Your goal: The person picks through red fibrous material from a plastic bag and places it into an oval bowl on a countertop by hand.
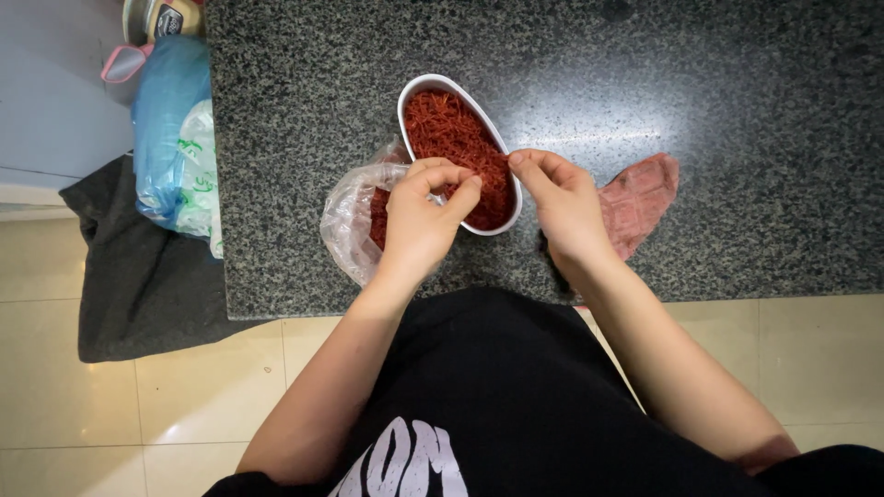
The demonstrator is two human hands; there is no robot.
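Black-sleeved arms are reaching from the camera over the speckled stone surface (718, 110), where both hands are working at a white oval dish (411, 92) of red shreds (456, 138). Left hand (419, 221) is pinching a few strands; right hand (564, 204) is closing thumb and forefinger at the rim. Small pinches seem best. Clear plastic bag (348, 221) and pink cloth (640, 198) are flanking the dish.

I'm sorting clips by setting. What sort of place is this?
Probably a home kitchen: a speckled granite counter, a white oval dish of red shredded strands under both hands, a pink cloth, and a tiled floor.
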